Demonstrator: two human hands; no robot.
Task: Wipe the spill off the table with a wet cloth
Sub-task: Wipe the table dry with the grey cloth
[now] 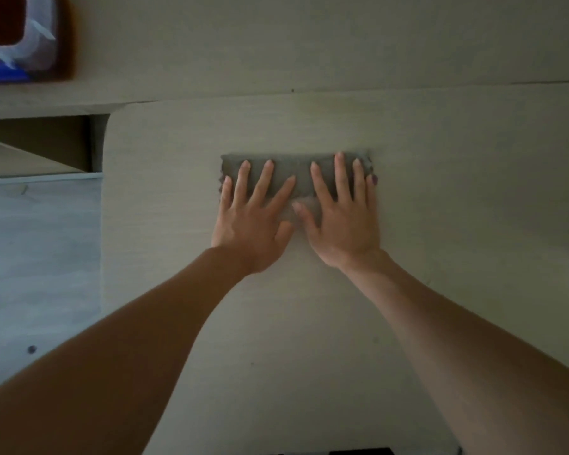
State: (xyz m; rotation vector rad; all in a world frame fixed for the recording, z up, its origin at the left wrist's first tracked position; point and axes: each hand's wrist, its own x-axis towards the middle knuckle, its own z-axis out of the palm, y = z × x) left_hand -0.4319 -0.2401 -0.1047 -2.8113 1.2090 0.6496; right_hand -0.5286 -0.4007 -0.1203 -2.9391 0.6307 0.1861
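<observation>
At the upper left of the frame sits a white and blue container with a dark red inside, blurred and cut off by the edge. Below it, at the left edge, pale floor shows past the rounded corner of a light wood-grain surface. Near the middle of the frame a grey cloth, folded into a long strip, lies flat on the surface. The left hand rests palm down on the left half of the cloth, fingers straight and spread, gripping nothing. Just beside it, the right hand lies the same way on the right half, fingers straight, thumb reaching toward the left hand. Both bare forearms run down to the bottom corners. The light is dim; no spill can be made out.
</observation>
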